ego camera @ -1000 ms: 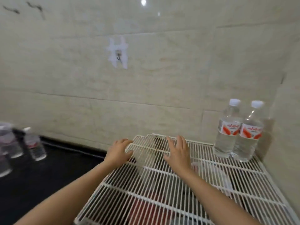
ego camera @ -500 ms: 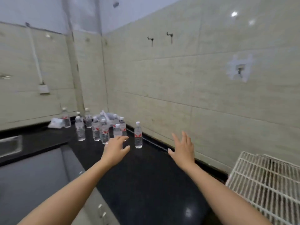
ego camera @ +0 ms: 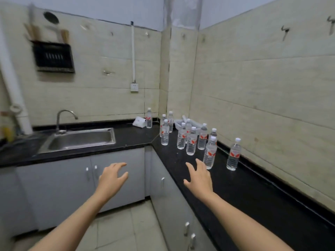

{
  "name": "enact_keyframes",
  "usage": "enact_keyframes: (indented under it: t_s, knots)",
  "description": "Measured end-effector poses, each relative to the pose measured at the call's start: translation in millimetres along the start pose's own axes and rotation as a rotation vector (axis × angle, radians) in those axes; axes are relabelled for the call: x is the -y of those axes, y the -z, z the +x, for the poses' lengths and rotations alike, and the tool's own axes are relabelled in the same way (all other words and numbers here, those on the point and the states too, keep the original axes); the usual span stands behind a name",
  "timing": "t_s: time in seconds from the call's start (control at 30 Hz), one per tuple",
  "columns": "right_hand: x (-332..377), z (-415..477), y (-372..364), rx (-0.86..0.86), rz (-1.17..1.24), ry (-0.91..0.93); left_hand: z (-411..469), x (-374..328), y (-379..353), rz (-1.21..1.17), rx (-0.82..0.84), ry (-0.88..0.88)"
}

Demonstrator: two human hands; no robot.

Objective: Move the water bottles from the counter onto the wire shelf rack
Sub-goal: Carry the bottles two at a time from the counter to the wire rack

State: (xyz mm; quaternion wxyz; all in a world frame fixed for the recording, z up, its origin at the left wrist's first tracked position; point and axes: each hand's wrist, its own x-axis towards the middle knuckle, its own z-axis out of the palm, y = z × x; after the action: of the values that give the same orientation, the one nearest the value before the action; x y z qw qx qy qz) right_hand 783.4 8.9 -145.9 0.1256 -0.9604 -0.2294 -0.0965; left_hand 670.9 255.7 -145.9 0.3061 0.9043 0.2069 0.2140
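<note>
I read both hands as empty: the left hand [ego camera: 113, 178] hangs over the floor in front of the grey cabinet doors [ego camera: 116, 176], fingers spread and slightly curled, and the right hand [ego camera: 198, 179] is over the front edge of the black counter [ego camera: 253, 192], fingers spread, gripping nothing. The water bottles [ego camera: 190, 136] stand upright in a loose cluster in the corner of the counter, with a further one apart near the white box [ego camera: 139, 122]. The relation that governs the next move is this: the nearest bottle [ego camera: 210, 154] stands just beyond and slightly to the right of the right fingertips [ego camera: 198, 163], long axis vertical, cap up. A second bottle [ego camera: 233, 154] stands farther right, near the wall and apart from the cluster. The right hand is clearly nearer to both; the left hand is well apart from every bottle and off the counter entirely. I judge that the right hand should advance forward and wrap the nearest bottle around its body from the side. The wire shelf rack is not in view here.
</note>
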Motion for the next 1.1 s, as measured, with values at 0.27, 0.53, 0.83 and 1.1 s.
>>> enact_keyframes:
  t_s: [0.27, 0.53, 0.83, 1.1]
  knots:
    - [51.4, 61.5, -68.5, 0.111, 0.059, 0.108, 10.0, 71.5, -22.8, -0.147, -0.002, 0.202]
    - [74.4, 182.9, -124.8, 0.141, 0.202, 0.102, 133.6, 106.1, -17.7, -0.072, -0.063, 0.229]
    - [103.1, 312.7, -181.0, 0.238, 0.202, 0.167, 236.4, 150.6, -64.5, -0.203, -0.036, 0.378]
    - [148.6, 420.1, -246.7, 0.309, 0.127, 0.154, 356.7, 227.4, -86.9, -0.28, -0.047, 0.405]
